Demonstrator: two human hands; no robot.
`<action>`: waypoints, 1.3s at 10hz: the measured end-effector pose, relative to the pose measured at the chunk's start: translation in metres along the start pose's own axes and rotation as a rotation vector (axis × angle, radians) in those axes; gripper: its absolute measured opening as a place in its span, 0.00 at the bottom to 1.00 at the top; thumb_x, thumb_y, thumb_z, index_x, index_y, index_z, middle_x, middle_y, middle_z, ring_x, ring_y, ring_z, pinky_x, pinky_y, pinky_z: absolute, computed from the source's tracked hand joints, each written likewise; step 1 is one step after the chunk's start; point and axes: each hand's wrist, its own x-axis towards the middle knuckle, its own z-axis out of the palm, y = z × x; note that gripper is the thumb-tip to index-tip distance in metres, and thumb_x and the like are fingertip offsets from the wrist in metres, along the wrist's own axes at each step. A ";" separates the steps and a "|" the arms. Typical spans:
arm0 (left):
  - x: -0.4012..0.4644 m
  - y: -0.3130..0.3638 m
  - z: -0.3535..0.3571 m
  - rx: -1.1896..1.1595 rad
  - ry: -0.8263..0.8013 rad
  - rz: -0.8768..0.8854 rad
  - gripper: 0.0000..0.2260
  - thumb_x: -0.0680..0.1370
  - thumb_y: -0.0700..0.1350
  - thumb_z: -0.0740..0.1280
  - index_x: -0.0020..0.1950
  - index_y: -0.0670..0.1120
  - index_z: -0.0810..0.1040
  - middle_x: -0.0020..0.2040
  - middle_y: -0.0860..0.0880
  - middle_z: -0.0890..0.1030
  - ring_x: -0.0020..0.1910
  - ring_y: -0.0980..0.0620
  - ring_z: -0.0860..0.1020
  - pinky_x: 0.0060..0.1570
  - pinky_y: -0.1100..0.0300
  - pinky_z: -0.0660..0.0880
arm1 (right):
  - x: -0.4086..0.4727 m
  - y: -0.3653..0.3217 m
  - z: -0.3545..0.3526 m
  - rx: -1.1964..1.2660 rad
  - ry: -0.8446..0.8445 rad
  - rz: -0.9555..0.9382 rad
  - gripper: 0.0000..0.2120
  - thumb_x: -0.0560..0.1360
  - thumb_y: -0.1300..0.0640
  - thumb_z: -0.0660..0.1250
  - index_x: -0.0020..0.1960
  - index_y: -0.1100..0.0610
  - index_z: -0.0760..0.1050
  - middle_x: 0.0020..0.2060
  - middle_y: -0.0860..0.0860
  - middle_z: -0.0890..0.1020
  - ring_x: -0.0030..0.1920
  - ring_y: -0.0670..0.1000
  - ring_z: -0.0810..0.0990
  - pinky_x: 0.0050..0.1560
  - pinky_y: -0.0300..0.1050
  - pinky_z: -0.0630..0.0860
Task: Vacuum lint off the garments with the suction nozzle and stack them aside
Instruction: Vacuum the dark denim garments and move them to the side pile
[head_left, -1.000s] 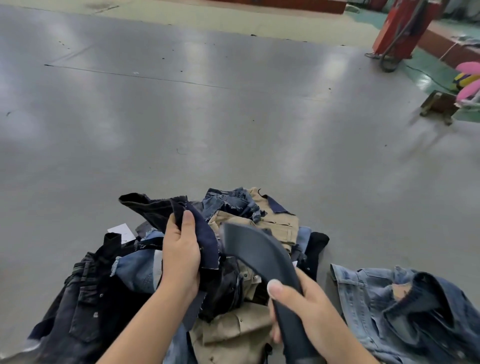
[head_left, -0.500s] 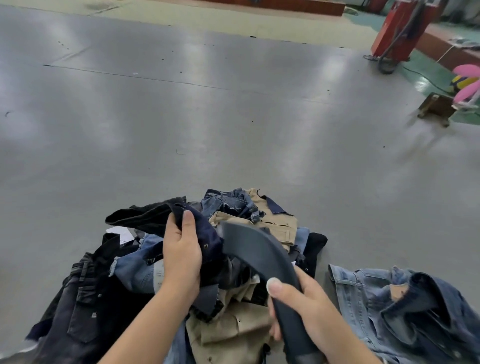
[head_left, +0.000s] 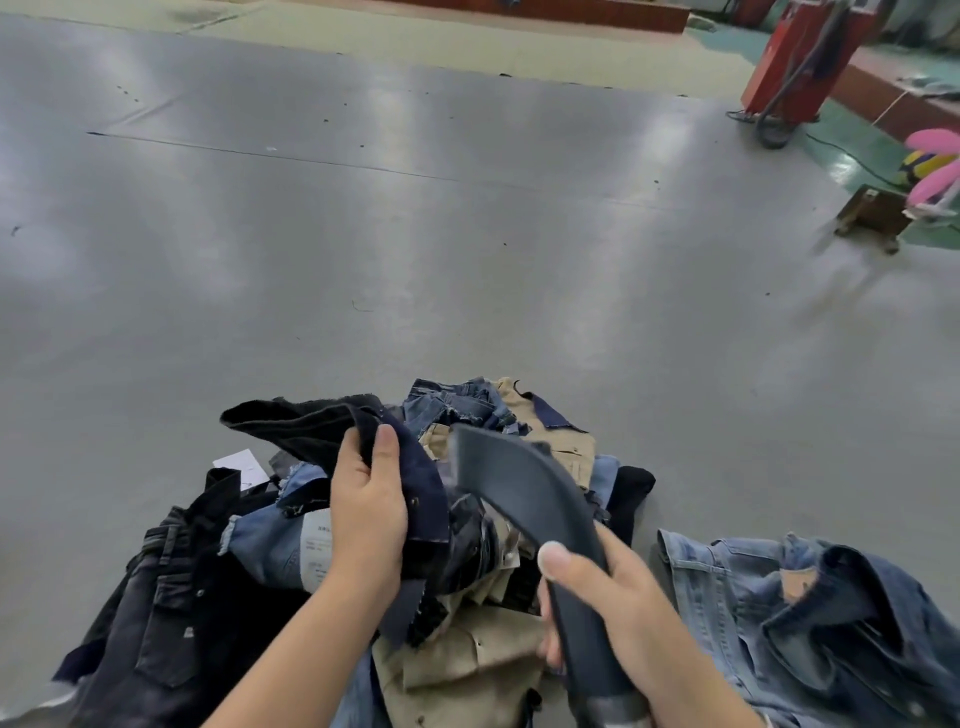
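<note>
While my left hand (head_left: 366, 512) clutches a dark navy garment (head_left: 410, 483) above the pile (head_left: 467, 644), my right hand (head_left: 618, 597), at four o'clock, wraps the suction nozzle (head_left: 524, 493).

- Grey counter (head_left: 467, 249): smooth, with a soft sheen.
- Suction nozzle (head_left: 524, 499): dark grey matt plastic.
- Dark navy garment (head_left: 415, 483): coarse denim, frayed edges.
- Beige garment (head_left: 467, 660) at 6 o'clock: matt woven cloth.
- Light blue denim jacket (head_left: 753, 597) at 4 o'clock: faded, washed finish.
</note>
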 end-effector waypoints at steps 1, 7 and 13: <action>-0.001 0.002 0.001 -0.027 -0.020 -0.083 0.08 0.81 0.51 0.61 0.46 0.55 0.79 0.39 0.54 0.83 0.40 0.54 0.81 0.36 0.61 0.77 | 0.002 -0.006 -0.009 0.078 0.055 0.021 0.15 0.68 0.49 0.71 0.49 0.57 0.75 0.30 0.58 0.77 0.25 0.57 0.76 0.27 0.46 0.75; -0.010 0.016 -0.003 -0.097 -0.292 -0.440 0.16 0.80 0.56 0.60 0.57 0.44 0.75 0.41 0.51 0.83 0.37 0.55 0.82 0.34 0.59 0.78 | 0.019 0.011 -0.001 0.086 0.117 0.071 0.09 0.74 0.54 0.69 0.50 0.58 0.75 0.28 0.56 0.77 0.25 0.55 0.76 0.26 0.43 0.74; 0.009 0.001 -0.020 1.288 -0.389 -0.037 0.11 0.84 0.45 0.53 0.47 0.44 0.71 0.51 0.44 0.80 0.54 0.43 0.77 0.46 0.56 0.69 | 0.008 0.006 -0.011 -0.005 0.194 0.039 0.09 0.75 0.53 0.67 0.54 0.54 0.74 0.30 0.56 0.77 0.27 0.57 0.76 0.32 0.48 0.77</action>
